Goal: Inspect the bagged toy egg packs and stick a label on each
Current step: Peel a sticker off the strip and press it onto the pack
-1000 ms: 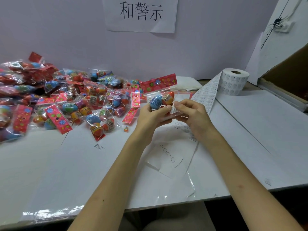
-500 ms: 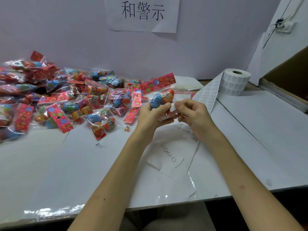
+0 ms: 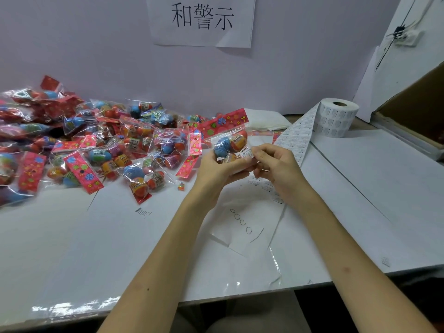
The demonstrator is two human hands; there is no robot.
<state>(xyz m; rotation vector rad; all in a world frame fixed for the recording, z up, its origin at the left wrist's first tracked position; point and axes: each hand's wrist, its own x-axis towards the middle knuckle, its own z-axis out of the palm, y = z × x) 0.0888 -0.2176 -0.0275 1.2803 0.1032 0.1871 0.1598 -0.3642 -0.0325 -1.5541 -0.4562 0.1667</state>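
My left hand (image 3: pixel 217 168) grips a clear bagged toy egg pack (image 3: pixel 229 140) with a red flowered header, held above the table with a blue egg and an orange egg showing. My right hand (image 3: pixel 276 165) pinches a small white label (image 3: pixel 247 153) at the pack's lower right side. A heap of several similar egg packs (image 3: pixel 101 145) lies on the table to the left. The label roll (image 3: pixel 336 120) stands at the back right, its strip (image 3: pixel 296 138) running down under my right hand.
The white table (image 3: pixel 372 188) carries a sheet with pen marks (image 3: pixel 242 224) below my hands. An open cardboard box (image 3: pixel 413 111) sits at the far right. A paper sign (image 3: pixel 201 20) hangs on the back wall. The table's front edge runs just below my forearms.
The pack has tilted slightly in my left hand, and my right hand's fingers have shifted on the label at the pack's side. Both hands stay in the same spot.
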